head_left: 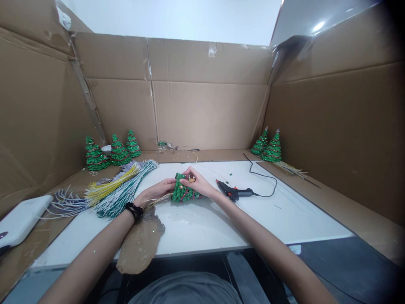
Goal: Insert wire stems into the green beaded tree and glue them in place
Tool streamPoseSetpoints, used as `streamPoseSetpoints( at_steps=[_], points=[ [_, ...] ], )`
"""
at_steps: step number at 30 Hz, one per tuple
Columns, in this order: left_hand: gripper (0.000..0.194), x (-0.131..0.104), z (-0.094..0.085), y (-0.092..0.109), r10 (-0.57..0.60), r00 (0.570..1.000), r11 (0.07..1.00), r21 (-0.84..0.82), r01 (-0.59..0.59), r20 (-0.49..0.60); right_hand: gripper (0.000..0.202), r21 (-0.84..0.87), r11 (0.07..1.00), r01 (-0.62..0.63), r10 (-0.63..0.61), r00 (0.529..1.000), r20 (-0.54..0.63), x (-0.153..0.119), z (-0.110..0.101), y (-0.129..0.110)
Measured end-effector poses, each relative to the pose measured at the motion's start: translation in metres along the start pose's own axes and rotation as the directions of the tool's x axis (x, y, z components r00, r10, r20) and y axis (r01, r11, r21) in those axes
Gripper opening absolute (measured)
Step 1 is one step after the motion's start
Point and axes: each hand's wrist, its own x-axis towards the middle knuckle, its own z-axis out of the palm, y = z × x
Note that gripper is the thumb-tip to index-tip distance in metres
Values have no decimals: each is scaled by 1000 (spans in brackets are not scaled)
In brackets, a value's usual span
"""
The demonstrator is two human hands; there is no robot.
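Note:
A small green Christmas tree [186,195] with gold and reddish trim is held just above the white board, in the middle of the head view. My left hand [162,188] is closed on its left side, and thin pale wires run out beneath that hand. At the upper right of the tree, the fingers of my right hand [198,182] are pinched together. A tiny gold-coloured piece [191,180] shows by those fingers; whether they grip it or the tree itself, I cannot tell. A black glue gun [232,192] with an orange tip lies right of my right hand.
Bundles of green-white wires [122,196] and yellow wires [110,183] lie left. Several finished trees [118,152] stand back left, two more trees [272,147] back right. A brown cardboard piece [139,247] overhangs the board's front edge. A white device [25,219] sits far left. Cardboard walls [209,114] enclose the table.

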Motion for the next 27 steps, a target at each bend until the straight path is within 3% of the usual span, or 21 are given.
streamPoseSetpoints(
  at_steps=[11,17,27],
  points=[
    [43,1,-2,-2,-4,1000,1000,9,4,-25,26,-6,999,44,-44,999,3,0,1,4],
    [40,2,-6,-4,2,1000,999,43,-4,30,26,-31,998,49,-49,999,21,0,-2,3],
    [40,-3,3,5,-21,1000,998,64,22,-21,27,-35,997,66,-66,998,-21,0,-2,8]
  ],
)
